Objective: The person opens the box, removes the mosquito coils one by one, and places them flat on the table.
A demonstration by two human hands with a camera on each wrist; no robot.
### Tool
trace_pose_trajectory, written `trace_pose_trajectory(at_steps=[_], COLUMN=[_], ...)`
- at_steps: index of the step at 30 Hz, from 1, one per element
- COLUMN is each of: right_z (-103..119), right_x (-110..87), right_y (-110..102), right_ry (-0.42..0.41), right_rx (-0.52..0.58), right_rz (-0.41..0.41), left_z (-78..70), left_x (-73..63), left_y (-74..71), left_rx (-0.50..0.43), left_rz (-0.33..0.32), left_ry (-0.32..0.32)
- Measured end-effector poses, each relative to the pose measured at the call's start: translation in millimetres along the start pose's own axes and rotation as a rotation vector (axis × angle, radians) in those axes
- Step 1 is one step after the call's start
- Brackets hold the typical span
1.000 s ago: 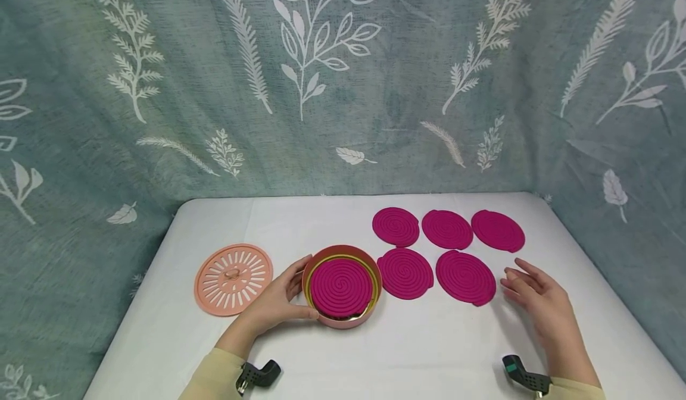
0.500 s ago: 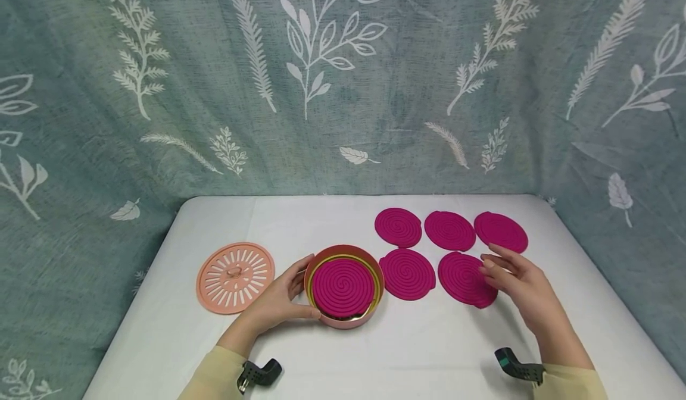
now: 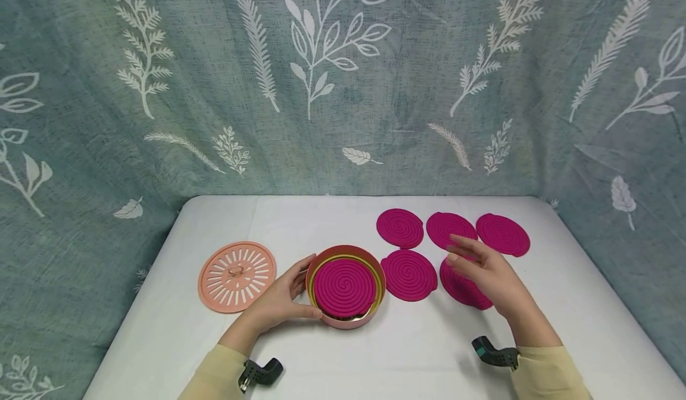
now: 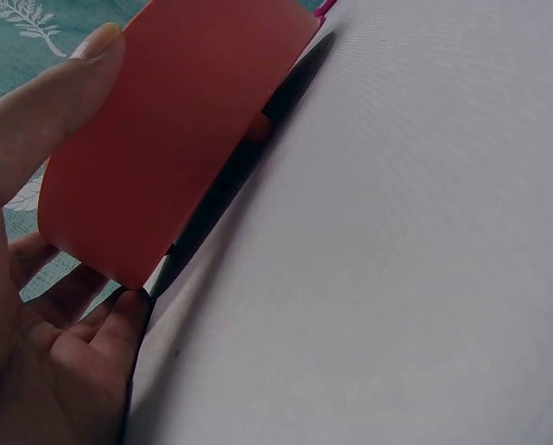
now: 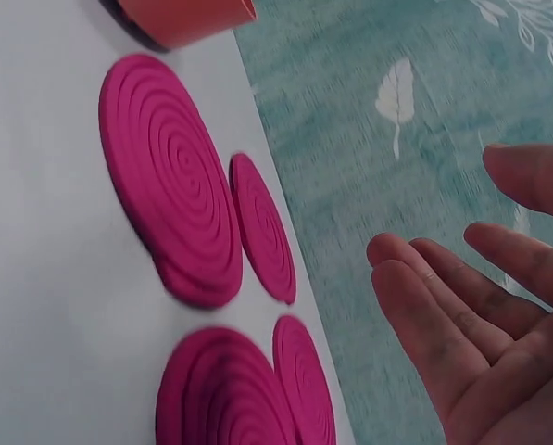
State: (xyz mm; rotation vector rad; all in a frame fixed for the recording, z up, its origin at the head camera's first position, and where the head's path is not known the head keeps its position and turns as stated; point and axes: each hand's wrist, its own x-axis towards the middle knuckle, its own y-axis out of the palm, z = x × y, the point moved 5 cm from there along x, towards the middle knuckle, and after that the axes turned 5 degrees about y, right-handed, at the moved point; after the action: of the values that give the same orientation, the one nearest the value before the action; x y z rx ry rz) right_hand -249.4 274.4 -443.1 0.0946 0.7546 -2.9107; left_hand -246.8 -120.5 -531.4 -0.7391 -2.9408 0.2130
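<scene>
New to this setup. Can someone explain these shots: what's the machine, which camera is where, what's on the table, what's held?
There's no robot: a person is working with two bare hands. The wide picture comes from a camera worn on the head, looking forward and down. The two close-ups come from cameras on the wrists, which is why the table looks slanted there.

On the white table lie a slotted orange disc and five magenta spiral discs. A sixth spiral sits inside the round container.

The left hand grips that container by its side. The right hand holds nothing; in the head view it partly covers two spirals.
</scene>
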Motion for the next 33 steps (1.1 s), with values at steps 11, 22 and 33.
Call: trace_pose_trajectory(at_steps=[11,22,33], right_z=[27,45,55], right_x=[16.0,24.6,33.5], right_y=[29,59,94], right_ry=[-0.038,-0.067,-0.074], right_rx=[-0.053,-0.023,-0.028], right_rz=[0.06,0.144,0.224], left_z=[0.4,-1.5,-1.0], left_x=[0.4,0.4,-0.2], left_y=[-0.7,0.6,0.9], left_rx=[0.013,-0.005,0.004], left_rz=[-0.008,0.003,0.002], left_ry=[-0.01,0.017,0.009])
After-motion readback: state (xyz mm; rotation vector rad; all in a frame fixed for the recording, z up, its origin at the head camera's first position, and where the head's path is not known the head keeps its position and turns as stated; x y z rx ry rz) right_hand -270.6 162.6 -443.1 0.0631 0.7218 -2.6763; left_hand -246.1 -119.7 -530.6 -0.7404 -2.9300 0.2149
